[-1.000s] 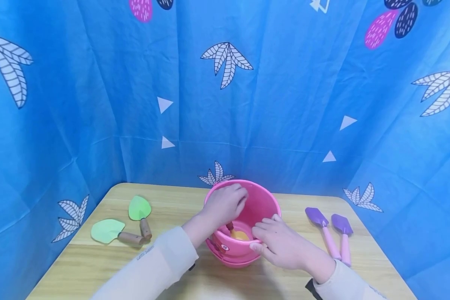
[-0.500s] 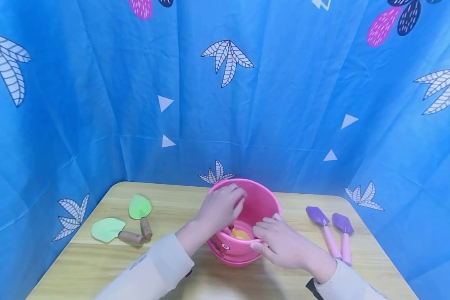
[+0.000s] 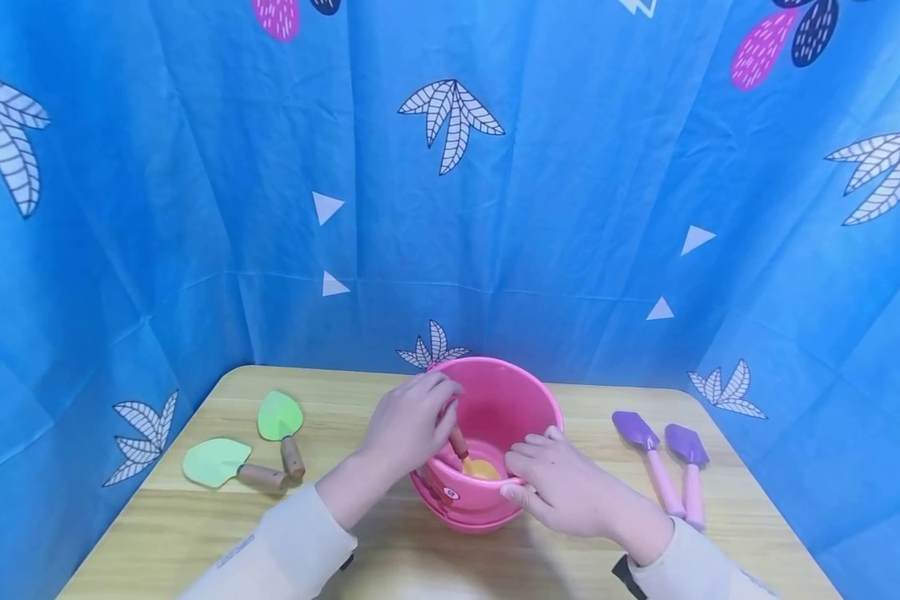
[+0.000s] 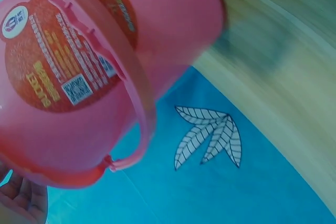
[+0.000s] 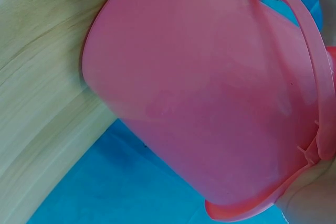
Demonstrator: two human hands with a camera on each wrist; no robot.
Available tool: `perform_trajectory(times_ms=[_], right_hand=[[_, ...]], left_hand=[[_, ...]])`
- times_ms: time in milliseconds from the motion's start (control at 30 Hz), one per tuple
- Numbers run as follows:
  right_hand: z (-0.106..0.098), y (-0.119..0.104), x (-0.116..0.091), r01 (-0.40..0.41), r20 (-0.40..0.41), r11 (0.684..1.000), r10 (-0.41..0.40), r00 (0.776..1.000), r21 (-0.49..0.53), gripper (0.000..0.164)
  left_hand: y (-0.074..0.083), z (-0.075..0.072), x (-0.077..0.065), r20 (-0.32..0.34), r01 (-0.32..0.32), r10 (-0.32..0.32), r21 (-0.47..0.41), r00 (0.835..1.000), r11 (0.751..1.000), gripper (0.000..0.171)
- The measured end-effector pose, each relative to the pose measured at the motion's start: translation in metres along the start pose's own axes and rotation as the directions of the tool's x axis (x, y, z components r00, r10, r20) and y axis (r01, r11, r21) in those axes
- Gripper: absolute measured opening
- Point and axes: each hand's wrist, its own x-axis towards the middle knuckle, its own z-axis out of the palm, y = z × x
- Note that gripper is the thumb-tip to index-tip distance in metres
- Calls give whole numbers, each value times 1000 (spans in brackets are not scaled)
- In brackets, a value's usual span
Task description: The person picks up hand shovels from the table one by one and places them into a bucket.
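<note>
A pink bucket stands on the table, its handle hanging down the near side. Inside lies a small toy shovel with a yellow blade and a brown handle, which leans toward the left wall. Over the left rim is my left hand, its fingers loosely bent near the handle's upper end. In the left wrist view the left hand shows only partly beside the rim, with nothing visible in it. My right hand grips the near right rim, thumb outside and fingers inside.
On the left of the wooden table lie two toy shovels, a light green one and a brighter green one, both with brown handles. Two purple shovels with pink handles lie on the right. A blue patterned curtain surrounds the table.
My left hand has moved left from inside the bucket to over its left rim. More of the shovel's brown handle now shows, tilted left. The right hand keeps its grip on the rim.
</note>
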Motion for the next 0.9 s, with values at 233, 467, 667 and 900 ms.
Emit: perform_trajectory(times_ms=[233, 467, 667, 900], right_hand=[[-1, 0, 0, 12, -2, 1000, -12, 1000, 2, 28], [-1, 0, 0, 18, -3, 1000, -18, 1000, -6, 28], [-1, 1, 0, 23, -11, 1000, -23, 1000, -10, 28], [0, 1, 0, 31, -23, 999, -31, 999, -11, 28]], left_hand=[[-13, -9, -9, -40, -24, 26, 33, 999, 999, 23], [-29, -15, -20, -43, -21, 24, 62, 999, 998, 23], [-46, -19, -31, -81, 6, 1, 77, 997, 997, 19], [-65, -20, -48, -38, 67, -64, 91, 997, 994, 18]])
